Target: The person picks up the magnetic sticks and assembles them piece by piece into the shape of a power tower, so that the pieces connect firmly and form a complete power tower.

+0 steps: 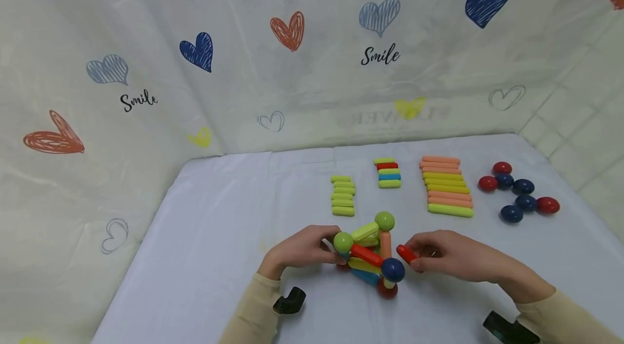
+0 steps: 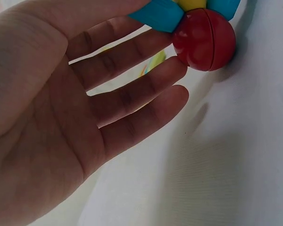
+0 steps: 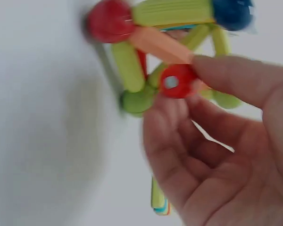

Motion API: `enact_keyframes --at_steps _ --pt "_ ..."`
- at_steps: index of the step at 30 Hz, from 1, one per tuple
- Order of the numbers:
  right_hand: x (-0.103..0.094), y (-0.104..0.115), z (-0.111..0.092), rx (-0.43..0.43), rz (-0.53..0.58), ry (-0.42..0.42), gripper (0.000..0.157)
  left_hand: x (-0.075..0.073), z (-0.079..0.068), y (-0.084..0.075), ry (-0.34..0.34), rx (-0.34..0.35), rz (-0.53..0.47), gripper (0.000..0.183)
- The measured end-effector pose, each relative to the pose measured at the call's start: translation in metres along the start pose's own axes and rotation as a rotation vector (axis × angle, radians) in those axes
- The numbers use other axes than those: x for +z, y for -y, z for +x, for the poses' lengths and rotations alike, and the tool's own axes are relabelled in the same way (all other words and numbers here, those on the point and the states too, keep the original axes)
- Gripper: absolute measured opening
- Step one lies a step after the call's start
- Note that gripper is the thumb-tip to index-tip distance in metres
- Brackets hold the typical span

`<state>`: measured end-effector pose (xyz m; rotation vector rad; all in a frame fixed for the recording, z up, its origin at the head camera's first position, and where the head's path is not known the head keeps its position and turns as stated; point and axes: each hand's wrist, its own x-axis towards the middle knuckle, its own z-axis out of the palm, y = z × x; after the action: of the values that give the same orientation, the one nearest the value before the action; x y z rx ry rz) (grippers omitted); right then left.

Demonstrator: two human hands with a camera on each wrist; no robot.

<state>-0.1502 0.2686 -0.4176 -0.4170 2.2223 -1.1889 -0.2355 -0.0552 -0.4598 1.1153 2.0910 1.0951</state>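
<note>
A frame of magnetic sticks and balls (image 1: 366, 255) stands on the white-covered table, with green, blue and red balls at its corners. My left hand (image 1: 307, 246) holds its left side near a green ball (image 1: 343, 242). From the left wrist, the thumb lies on a blue stick (image 2: 160, 15) and fingertips are at a red ball (image 2: 203, 40). To the right of the frame, my right hand (image 1: 450, 254) pinches a short red magnetic stick (image 1: 405, 253) between thumb and fingers. Its round end with a silvery dot (image 3: 171, 82) faces the right wrist camera.
Behind the frame lie rows of sticks: short green ones (image 1: 343, 198), a mixed-colour row (image 1: 389, 176) and longer orange, yellow and green ones (image 1: 446, 182). Several loose red and dark blue balls (image 1: 525, 203) sit at the right. A heart-printed curtain (image 1: 317, 84) hangs behind the table.
</note>
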Motion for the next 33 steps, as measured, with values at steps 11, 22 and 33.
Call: enact_keyframes --at_steps 11,22,33 --pt "0.006 0.014 0.008 0.095 0.433 -0.046 0.051 0.001 0.001 0.0 0.016 -0.01 0.002 0.019" --pt "0.01 0.014 0.012 0.097 0.482 -0.054 0.053 0.001 0.0 -0.001 0.015 -0.014 0.015 0.02" --pt "0.01 0.021 0.015 0.096 0.443 -0.037 0.05 0.0 0.001 -0.002 0.017 -0.006 0.007 0.021"
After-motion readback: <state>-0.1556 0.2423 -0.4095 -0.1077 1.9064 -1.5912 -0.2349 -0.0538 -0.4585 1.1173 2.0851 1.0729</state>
